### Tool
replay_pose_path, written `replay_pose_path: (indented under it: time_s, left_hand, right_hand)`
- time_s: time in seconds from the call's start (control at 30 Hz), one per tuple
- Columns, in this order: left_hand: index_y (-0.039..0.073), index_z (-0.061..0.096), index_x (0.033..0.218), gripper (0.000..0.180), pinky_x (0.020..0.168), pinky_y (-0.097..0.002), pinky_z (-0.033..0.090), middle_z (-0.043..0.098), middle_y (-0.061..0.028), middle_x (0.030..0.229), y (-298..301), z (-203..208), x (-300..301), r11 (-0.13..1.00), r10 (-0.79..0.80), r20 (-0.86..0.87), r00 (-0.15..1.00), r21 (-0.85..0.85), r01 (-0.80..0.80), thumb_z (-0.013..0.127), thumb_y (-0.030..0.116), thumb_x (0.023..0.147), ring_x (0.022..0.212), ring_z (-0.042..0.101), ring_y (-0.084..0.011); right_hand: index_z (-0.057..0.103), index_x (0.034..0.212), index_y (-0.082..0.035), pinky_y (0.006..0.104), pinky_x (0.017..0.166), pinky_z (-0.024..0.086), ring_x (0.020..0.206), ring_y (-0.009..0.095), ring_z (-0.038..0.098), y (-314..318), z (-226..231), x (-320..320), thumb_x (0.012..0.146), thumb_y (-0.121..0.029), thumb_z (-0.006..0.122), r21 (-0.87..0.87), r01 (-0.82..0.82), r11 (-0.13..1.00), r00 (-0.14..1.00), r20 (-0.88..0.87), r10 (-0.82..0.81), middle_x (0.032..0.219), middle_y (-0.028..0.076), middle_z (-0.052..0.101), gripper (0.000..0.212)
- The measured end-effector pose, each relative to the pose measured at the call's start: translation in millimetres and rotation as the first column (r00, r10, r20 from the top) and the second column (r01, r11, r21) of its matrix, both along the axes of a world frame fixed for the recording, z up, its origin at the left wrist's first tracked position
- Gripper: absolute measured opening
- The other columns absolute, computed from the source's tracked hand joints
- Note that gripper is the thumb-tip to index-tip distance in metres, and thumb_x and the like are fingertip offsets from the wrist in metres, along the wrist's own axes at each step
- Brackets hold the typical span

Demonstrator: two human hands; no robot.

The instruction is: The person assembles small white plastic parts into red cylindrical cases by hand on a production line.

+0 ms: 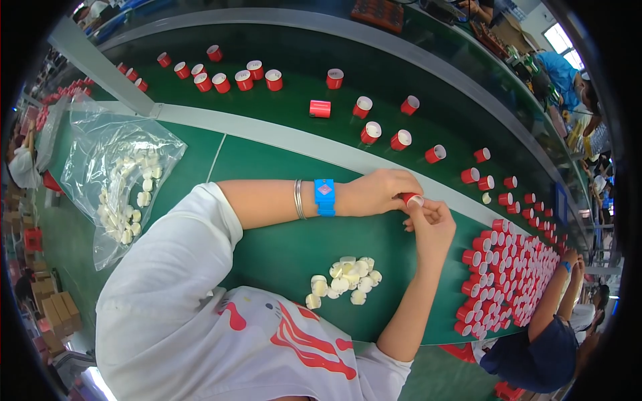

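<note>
The left hand (390, 190) clamps its fingers on a red cup (407, 196) beyond the near white pieces (344, 277), the right hand (433, 229) at its right, grip unclear, in what looks like fitting work calling for a steady, straight press.

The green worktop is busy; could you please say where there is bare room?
Bare patches lie between the left forearm and the loose white pieces, and between the right forearm and the massed red cups. Those cups are tightly packed.
</note>
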State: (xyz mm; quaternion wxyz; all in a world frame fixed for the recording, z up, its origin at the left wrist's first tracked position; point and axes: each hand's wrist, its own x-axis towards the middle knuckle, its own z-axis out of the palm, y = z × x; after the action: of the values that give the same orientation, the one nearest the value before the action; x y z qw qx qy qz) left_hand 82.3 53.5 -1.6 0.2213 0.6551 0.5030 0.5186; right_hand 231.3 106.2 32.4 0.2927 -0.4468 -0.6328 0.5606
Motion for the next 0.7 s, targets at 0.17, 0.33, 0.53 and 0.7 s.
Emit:
replay_pose_path:
  time_s: [0.17, 0.33, 0.53, 0.7]
  left_hand:
    - [0.006, 0.059, 0.103, 0.027, 0.079, -0.0350, 0.049, 0.060, -0.0092, 0.103, -2, -2, -7, 0.978, -0.040, -0.281, 0.959, 0.187, 0.096, 0.065, 0.010, 0.076, 0.093, 0.059, -0.0272]
    - [0.006, 0.059, 0.095, 0.027, 0.078, -0.0361, 0.044, 0.058, -0.0104, 0.092, 24, 31, -41, 0.926, 0.291, -0.216, 0.932, 0.307, -0.218, 0.068, 0.013, 0.071, 0.088, 0.051, -0.0299]
    - [0.002, 0.060, 0.091, 0.022, 0.074, -0.0394, 0.048, 0.059, -0.0154, 0.090, 61, 22, -100, 0.830, 0.536, -0.369, 0.759, 0.069, -0.553, 0.064, 0.015, 0.073, 0.085, 0.057, -0.0328]
    - [0.003, 0.063, 0.092, 0.022, 0.073, -0.0407, 0.045, 0.061, -0.0153, 0.082, 55, 13, -103, 0.793, 0.391, -0.684, 0.616, -0.090, -0.603, 0.060, 0.013, 0.072, 0.090, 0.053, -0.0335]
  right_hand:
    - [0.057, 0.085, 0.000, 0.0177, 0.044, 0.038, 0.050, 0.007, 0.052, 0, 3, 4, 0.080, -0.012, 0.068, 0.002, -0.033, 0.999, 0.994, 0.102, 0.033, 0.068, 0.006, 0.061, 0.018]
    - [0.060, 0.089, -0.003, 0.0171, 0.048, 0.037, 0.056, 0.005, 0.050, -4, 23, 4, 0.081, -0.012, 0.066, 0.126, 0.009, 0.992, 0.999, 0.044, -0.015, 0.070, 0.002, 0.061, 0.014]
    - [0.062, 0.077, -0.002, 0.0216, 0.051, 0.038, 0.054, 0.008, 0.049, -38, 36, 3, 0.072, -0.010, 0.069, 0.172, -0.719, 0.674, 0.680, 0.373, 0.631, 0.068, 0.003, 0.058, 0.012]
    - [0.063, 0.076, 0.001, 0.0246, 0.051, 0.039, 0.053, 0.014, 0.050, -53, 31, -2, 0.069, -0.007, 0.067, 0.165, -0.825, 0.540, 0.539, 0.512, 0.668, 0.067, 0.008, 0.057, 0.011]
